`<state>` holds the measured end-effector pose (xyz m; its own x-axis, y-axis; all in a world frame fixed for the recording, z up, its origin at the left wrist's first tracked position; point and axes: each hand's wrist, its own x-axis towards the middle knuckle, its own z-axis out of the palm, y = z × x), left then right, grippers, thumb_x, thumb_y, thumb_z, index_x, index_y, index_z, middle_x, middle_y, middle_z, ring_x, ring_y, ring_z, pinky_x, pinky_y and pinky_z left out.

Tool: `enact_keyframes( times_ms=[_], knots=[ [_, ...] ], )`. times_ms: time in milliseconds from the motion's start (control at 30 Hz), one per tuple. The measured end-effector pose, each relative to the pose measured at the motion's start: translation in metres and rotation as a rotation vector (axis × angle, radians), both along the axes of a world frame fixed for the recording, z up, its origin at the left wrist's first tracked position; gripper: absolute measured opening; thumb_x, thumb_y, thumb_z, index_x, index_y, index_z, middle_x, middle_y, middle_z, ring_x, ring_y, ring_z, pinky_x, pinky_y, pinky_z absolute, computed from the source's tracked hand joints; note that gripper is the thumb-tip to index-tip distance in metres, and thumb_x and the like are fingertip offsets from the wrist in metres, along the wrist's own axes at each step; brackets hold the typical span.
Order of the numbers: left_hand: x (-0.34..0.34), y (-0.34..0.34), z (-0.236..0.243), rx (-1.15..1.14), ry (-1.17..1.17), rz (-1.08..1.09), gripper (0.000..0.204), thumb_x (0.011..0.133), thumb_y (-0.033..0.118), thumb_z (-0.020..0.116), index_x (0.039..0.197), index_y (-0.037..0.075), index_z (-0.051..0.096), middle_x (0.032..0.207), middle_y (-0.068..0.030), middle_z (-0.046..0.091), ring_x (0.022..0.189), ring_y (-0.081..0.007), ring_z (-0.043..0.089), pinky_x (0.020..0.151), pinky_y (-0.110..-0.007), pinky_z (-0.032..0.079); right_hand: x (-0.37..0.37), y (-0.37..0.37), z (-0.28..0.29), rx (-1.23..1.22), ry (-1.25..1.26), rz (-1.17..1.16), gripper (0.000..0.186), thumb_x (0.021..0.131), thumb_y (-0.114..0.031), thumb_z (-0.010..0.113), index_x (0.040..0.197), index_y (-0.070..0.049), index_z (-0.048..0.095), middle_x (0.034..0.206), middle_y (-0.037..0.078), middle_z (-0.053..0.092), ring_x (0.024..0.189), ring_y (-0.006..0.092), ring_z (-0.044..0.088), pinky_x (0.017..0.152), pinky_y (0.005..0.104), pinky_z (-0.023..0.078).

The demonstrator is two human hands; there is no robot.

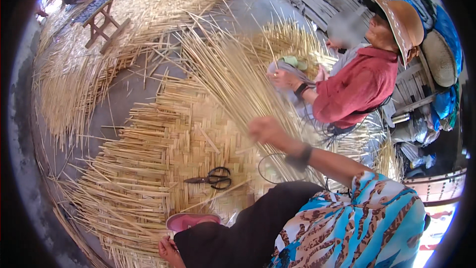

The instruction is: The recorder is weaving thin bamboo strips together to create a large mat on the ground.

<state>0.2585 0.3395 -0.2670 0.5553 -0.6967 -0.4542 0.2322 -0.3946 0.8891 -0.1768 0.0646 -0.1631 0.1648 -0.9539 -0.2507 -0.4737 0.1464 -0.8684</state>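
Bamboo strips (233,77) fan across a concrete floor (124,99) as a person in a blue patterned top (362,218) and dark trousers sits at the edge of a half-woven bamboo mat (183,144). The person's right hand (265,130), a dark band on its wrist, is raised among a long sheaf of loose strips that rises from the mat; the hand is blurred, and whether it is grasping the strips or only brushing them cannot be told. The left hand (168,250) lies low at the bottom edge, beside the knee and just below a pink sandal (191,221); its fingers look loosely curled, touching the trouser leg, but whether they hold anything cannot be told. Black-handled scissors (212,178) lie on the woven part of the mat, near the sandal and well apart from both hands. A thin dark cord loops on the mat under the right forearm.

Opposite, just beyond the sheaf, a second person in a red shirt (354,89) and a broad straw hat (401,17) sits with one hand (282,77) on a grey-and-green cloth bundle. Heaps of uncut strips ring the floor on the left, where a small wooden stool (101,17) stands. Slatted bamboo walling and hanging clothes fill the right side.
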Motion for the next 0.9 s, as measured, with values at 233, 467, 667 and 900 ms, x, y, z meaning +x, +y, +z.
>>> enact_keyframes(
  times_ms=[233, 467, 667, 900],
  knots=[
    [-0.046, -0.068, 0.055, 0.039, -0.115, -0.282, 0.026, 0.096, 0.021, 0.055, 0.084, -0.002, 0.060, 0.069, 0.0014, 0.051, 0.064, -0.0059, 0.043, 0.057, -0.021, 0.037, 0.187, 0.040, -0.052, 0.189, -0.358, 0.816, 0.036, 0.087, -0.035, 0.064, 0.100, -0.002, 0.064, 0.081, 0.012, 0.066, 0.075, 0.0202, 0.061, 0.070, 0.0349, 0.049],
    [-0.045, -0.078, 0.033, -0.075, 0.062, -0.159, 0.024, 0.097, 0.019, 0.054, 0.102, -0.001, 0.065, 0.078, 0.0023, 0.059, 0.065, -0.0038, 0.047, 0.054, -0.019, 0.036, 0.285, 0.055, -0.088, 0.143, -0.529, 0.853, 0.026, 0.084, -0.026, 0.067, 0.078, -0.002, 0.061, 0.064, 0.006, 0.057, 0.067, 0.0140, 0.056, 0.060, 0.0312, 0.046],
    [-0.038, -0.067, 0.002, 0.042, 0.373, -0.187, 0.026, 0.096, 0.020, 0.055, 0.105, -0.002, 0.066, 0.079, -0.0019, 0.065, 0.065, -0.0044, 0.054, 0.056, -0.021, 0.041, 0.288, 0.063, -0.096, 0.665, -0.576, 0.732, 0.014, 0.086, -0.015, 0.066, 0.083, -0.002, 0.062, 0.070, 0.000, 0.059, 0.066, 0.0088, 0.055, 0.060, 0.0262, 0.047],
    [-0.043, -0.055, -0.050, 0.061, 0.226, -0.222, 0.031, 0.094, 0.022, 0.058, 0.114, -0.001, 0.062, 0.086, -0.0084, 0.068, 0.073, -0.0108, 0.061, 0.066, -0.023, 0.048, 0.295, 0.006, -0.123, 0.234, -0.171, 0.625, 0.011, 0.088, -0.007, 0.060, 0.096, -0.002, 0.065, 0.081, 0.000, 0.065, 0.072, 0.0086, 0.060, 0.067, 0.0248, 0.051]
  ],
)
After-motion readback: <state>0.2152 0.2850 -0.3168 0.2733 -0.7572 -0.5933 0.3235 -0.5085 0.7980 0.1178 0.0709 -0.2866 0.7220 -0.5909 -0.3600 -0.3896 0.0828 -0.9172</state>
